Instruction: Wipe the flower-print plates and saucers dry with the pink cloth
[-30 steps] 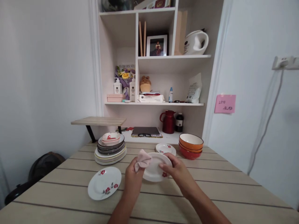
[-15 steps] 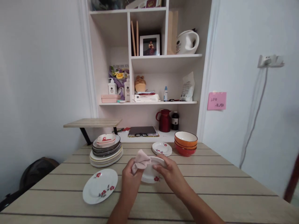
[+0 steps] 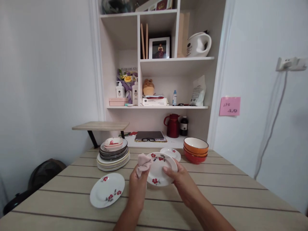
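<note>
In the head view, my right hand is closed on the right rim of a small white plate with red flowers, its thumb on the face. The plate is tilted up above the table, its flowered face towards me. My left hand grips a crumpled pale pink cloth at the plate's left edge; whether its fingers also touch the plate is hidden. A larger flowered plate lies on the table to the left. Behind the held plate, more small flowered plates are partly covered.
Stacked plates stand at the back left, topped by small dishes. Orange and red bowls are stacked at the back right. Beyond the slatted table are a dark red jug, a dark laptop and shelves. A small raised shelf overhangs the left corner.
The small plate has turned from nearly edge-on to show its flowered face. My right hand has shifted to its right rim, and the cloth has come away to the left edge. The view has swung slightly left.
</note>
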Demonstrator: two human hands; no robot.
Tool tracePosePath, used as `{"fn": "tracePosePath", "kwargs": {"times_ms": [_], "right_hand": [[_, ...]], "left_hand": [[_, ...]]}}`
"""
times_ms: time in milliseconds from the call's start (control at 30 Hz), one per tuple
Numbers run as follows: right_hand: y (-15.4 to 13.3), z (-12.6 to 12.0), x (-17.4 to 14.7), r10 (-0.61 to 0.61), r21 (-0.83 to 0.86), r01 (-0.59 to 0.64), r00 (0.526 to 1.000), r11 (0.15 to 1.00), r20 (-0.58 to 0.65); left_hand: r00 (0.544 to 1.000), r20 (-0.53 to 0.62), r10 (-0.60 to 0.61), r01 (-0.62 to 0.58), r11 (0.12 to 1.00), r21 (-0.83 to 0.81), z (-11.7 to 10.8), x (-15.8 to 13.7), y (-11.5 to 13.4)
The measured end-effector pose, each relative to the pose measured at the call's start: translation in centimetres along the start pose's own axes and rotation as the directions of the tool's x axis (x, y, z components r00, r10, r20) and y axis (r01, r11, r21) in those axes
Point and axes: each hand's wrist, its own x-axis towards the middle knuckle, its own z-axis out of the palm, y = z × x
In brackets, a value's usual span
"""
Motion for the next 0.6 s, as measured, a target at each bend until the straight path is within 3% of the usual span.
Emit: {"fn": "tracePosePath", "kwargs": {"times_ms": [100,233,400,600], "right_hand": [[-0.4,-0.9,0.4,-0.092,-0.297,0.096,0.995,0.950,0.027],[-0.8,-1.9,0.6,-0.195,-0.612,0.203,0.977,0.765,0.081],[-0.8,-2.1,0.6,-0.277,-0.754,0.292,0.949,0.588,0.152],[-0.5,-2.3,0.6,-0.365,-0.819,0.396,0.897,0.415,0.249]], "left_hand": [[0.992,0.028,0.123,-0.126,0.976,0.175,-0.6,0.3,-0.2],[0.932,0.120,0.341,-0.362,0.867,0.342,-1.0,0.2,-0.6],[0.805,0.230,0.547,-0.586,0.674,0.449,-1.1,0.2,-0.4],[0.679,0.417,0.605,-0.716,0.420,0.557,-1.2,0.1,0.0]]}}
